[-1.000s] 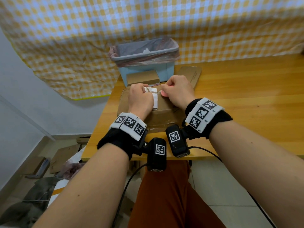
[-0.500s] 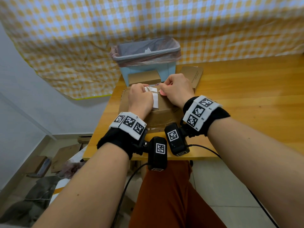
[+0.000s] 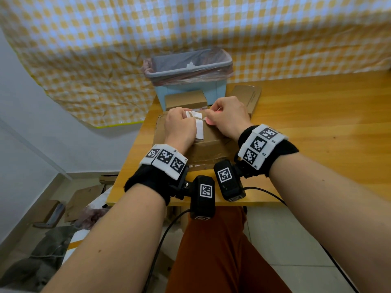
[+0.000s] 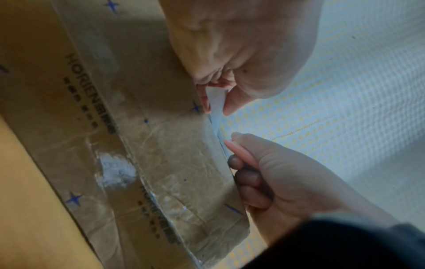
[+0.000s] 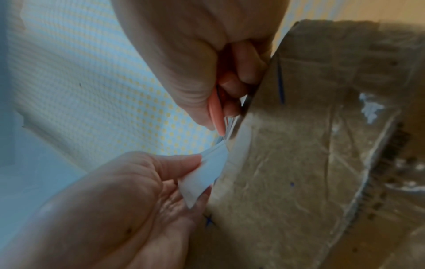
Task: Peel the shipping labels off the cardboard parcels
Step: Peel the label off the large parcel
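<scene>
A brown cardboard parcel [image 3: 211, 144] lies on the wooden table [image 3: 317, 123] in front of me, its taped side [image 4: 161, 145] printed with blue stars. A white shipping label [image 3: 198, 125] sits on its top, partly lifted. My left hand [image 3: 179, 127] pinches the loose white strip of the label [image 4: 215, 102] [image 5: 207, 172] between thumb and fingers. My right hand [image 3: 226, 117] grips a flat pink scraper [image 3: 210, 122] [image 4: 239, 151] [image 5: 216, 114], whose tip meets the label at the parcel's top edge.
A light blue bin [image 3: 190, 77] lined with a pink bag stands behind the parcel. A small cardboard box [image 3: 186, 100] leans against it, and a flat brown carton [image 3: 247, 98] lies to its right. A yellow checked cloth [image 3: 211, 28] hangs behind. Cardboard scraps [image 3: 80, 199] lie on the floor at left.
My right hand has shifted slightly forward and up with the pink scraper, and the label strip in my left hand has lifted a little more off the parcel.
</scene>
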